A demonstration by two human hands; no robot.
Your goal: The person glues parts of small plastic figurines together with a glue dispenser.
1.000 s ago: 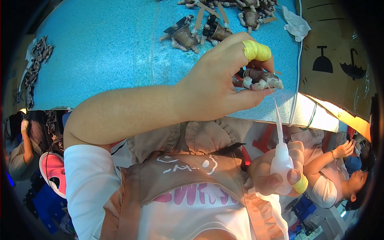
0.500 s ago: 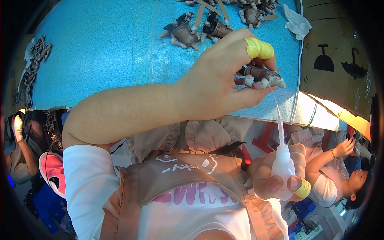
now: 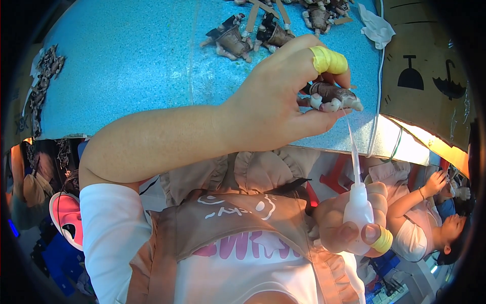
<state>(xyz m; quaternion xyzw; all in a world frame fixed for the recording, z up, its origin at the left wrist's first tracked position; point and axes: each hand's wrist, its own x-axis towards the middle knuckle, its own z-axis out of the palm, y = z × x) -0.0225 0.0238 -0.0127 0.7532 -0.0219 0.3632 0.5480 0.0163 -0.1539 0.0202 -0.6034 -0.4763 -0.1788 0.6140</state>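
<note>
My left hand (image 3: 283, 96), a finger wrapped in yellow tape, reaches across the front of the table and grips a small brown and pale figurine (image 3: 334, 98) between thumb and fingers. Below it, in front of my apron, my right hand (image 3: 331, 220) is closed round a white squeeze bottle (image 3: 359, 210) with a long thin nozzle. The nozzle points up and its tip touches or almost touches the underside of the figurine. Yellow tape also covers a finger of the right hand. Part of the figurine is hidden by my left fingers.
Several similar figurines (image 3: 230, 40) lie at the back of the blue table (image 3: 136, 66), some with flat wooden sticks. More dark pieces (image 3: 45, 81) line its left edge. A crumpled white tissue (image 3: 376, 28) and a cardboard box (image 3: 430, 66) are at the right. Another person (image 3: 420, 218) sits right.
My hands, the figurine and the bottle have hardly moved. At the far left, another person's arm has shifted; the person at the right has moved their hands slightly.
</note>
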